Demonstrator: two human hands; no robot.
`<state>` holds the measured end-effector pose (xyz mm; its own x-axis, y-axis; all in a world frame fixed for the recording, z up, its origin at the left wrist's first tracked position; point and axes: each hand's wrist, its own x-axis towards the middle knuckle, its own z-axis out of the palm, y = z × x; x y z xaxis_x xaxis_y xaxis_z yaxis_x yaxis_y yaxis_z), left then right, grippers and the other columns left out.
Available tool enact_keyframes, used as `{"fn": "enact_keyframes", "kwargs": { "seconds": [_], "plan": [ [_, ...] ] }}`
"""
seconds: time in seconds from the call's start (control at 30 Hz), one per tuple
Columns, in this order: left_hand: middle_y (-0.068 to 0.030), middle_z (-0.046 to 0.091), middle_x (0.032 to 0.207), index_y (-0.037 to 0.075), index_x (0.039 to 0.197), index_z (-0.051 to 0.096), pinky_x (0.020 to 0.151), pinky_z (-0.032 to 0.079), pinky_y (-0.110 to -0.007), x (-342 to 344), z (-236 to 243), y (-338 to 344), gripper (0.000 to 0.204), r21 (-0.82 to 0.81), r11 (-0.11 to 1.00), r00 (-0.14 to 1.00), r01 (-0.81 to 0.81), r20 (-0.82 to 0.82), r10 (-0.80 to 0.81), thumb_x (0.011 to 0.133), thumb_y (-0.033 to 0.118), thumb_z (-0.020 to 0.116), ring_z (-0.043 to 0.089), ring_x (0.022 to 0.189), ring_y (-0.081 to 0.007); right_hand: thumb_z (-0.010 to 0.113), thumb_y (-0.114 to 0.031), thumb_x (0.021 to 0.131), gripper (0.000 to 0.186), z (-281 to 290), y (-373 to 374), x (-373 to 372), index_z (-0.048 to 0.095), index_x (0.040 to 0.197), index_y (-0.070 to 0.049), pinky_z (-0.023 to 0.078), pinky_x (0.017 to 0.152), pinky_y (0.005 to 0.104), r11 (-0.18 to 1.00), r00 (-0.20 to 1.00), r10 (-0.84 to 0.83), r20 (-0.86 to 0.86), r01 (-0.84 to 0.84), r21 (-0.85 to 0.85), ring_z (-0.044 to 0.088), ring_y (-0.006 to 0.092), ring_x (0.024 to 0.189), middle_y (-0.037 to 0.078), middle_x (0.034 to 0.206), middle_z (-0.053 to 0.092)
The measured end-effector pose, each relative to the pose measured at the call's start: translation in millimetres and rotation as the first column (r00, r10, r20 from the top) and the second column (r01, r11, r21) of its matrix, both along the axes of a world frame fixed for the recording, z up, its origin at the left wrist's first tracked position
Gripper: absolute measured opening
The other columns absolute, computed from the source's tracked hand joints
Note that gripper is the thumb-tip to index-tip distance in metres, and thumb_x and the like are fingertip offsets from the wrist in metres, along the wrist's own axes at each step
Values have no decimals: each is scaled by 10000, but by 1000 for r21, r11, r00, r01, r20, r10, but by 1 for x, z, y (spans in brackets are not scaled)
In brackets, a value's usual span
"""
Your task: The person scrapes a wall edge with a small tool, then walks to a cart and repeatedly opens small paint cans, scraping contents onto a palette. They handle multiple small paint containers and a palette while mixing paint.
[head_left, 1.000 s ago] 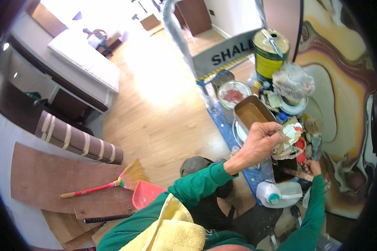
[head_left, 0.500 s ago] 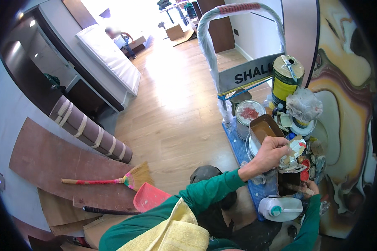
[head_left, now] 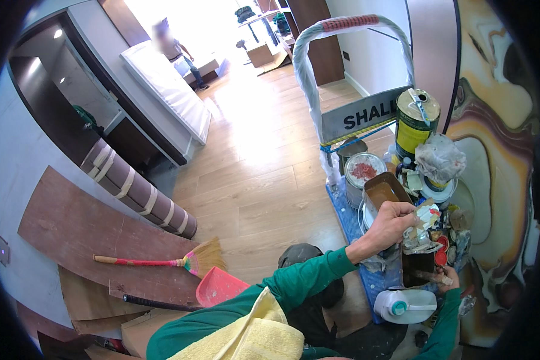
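My left hand (head_left: 390, 227) is closed in a pinch on the edge of a crumpled, paint-smeared silvery sheet (head_left: 425, 227) above the trolley. Lower down, my right hand (head_left: 449, 279) grips a flat, pale, stained strip (head_left: 429, 275) whose kind I cannot make out. That strip lies across the near part of an open dark brown box (head_left: 411, 279). Just left of the left hand stands a second open brown container (head_left: 383, 189), tilted among the cans. A white jug with a teal cap (head_left: 415, 306) lies nearest my right forearm.
The blue trolley deck (head_left: 342, 207) carries a paint can (head_left: 364, 170), a yellow-green drum (head_left: 415, 129) and several small tins, under a wrapped handle (head_left: 306, 78). Patterned panel (head_left: 492, 198) stands right. Broom (head_left: 204, 255), red dustpan (head_left: 219, 288) and strapped roll (head_left: 138, 192) lie left. Another person (head_left: 183, 57) is far off.
The whole view has shifted slightly, so the scene sits a little lower and further right. Both hands keep their grips, nearly unmoved against the trolley. The distant person has become more upright.
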<state>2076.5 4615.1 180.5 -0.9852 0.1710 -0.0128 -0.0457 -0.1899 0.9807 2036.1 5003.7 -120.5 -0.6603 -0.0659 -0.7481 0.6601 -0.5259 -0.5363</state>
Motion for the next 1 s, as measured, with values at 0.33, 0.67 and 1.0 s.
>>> {"fn": "enact_keyframes", "kwargs": {
  "seconds": [0.33,0.67,1.0],
  "plan": [
    [6,602,655,-11,916,693,395,329,-208,-3,-4,1,168,-16,1000,1000,14,5,-14,871,132,616,449,449,-39,528,-83,865,39,-3,7,1,556,866,-56,443,443,222,1000,999,2,-52,-1,1,477,76,499,11,685,558],
    [12,601,659,-8,917,700,407,342,-201,-2,-3,2,165,-11,1000,1000,6,-10,-6,864,126,620,454,463,-35,562,-122,870,80,-13,8,3,593,924,-74,454,459,237,996,998,-36,-55,40,77,488,75,531,-4,691,561],
    [1,665,800,64,951,689,457,444,-212,3,-3,-7,193,-241,966,995,-96,4,100,814,183,624,583,653,-63,613,-141,909,148,0,6,3,597,1028,-55,498,595,296,915,850,371,-374,-266,304,551,128,678,-6,790,567]
  ]
}}
